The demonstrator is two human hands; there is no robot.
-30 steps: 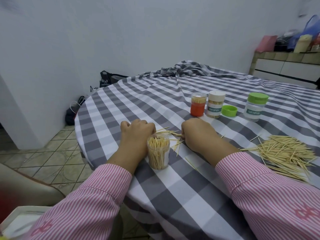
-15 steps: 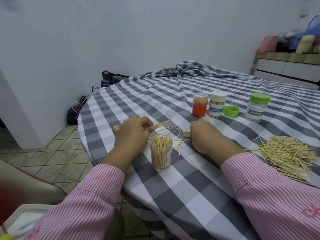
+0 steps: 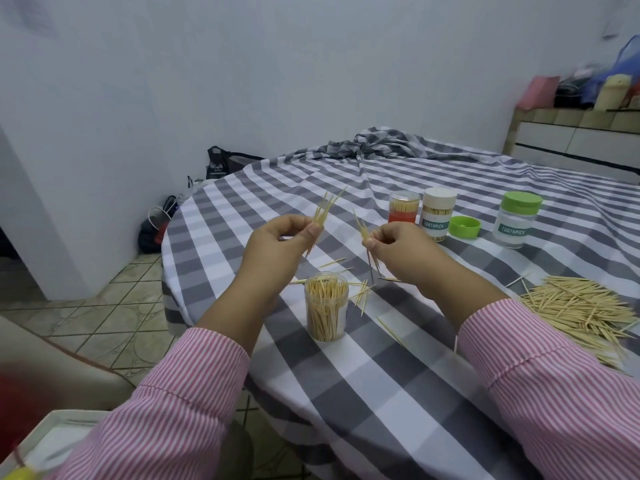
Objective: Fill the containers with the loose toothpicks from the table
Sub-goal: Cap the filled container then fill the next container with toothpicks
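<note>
Left hand (image 3: 277, 242): raised above the open jar (image 3: 325, 308), fingers (image 3: 313, 231) curled, pinching a small bundle of toothpicks (image 3: 323, 211) fanning upward.
Right hand (image 3: 398, 249): raised above and right of the open jar, fingers (image 3: 370, 242) curled, pinching a few toothpicks (image 3: 363, 230), tips pointing up and down.
Open jar: upright on the bench (image 3: 381, 375), clear, lidless, packed with toothpicks.
Strays (image 3: 362, 292): scattered on the cloth just right of and behind the open jar.
Pile (image 3: 581, 308): large heap well right of the open jar.
Writing: "TOOTHPICK" on the white jar (image 3: 438, 218); "TOOTHPICK" on the green-capped jar (image 3: 516, 220), both far behind the open jar.
Other: orange jar (image 3: 403, 207) just left of the white jar; green lid (image 3: 464, 226) between the two labelled jars.
Change: half a second ago both hands low at the cloth beside the open jar; now lifted clear, each with a bundle.
</note>
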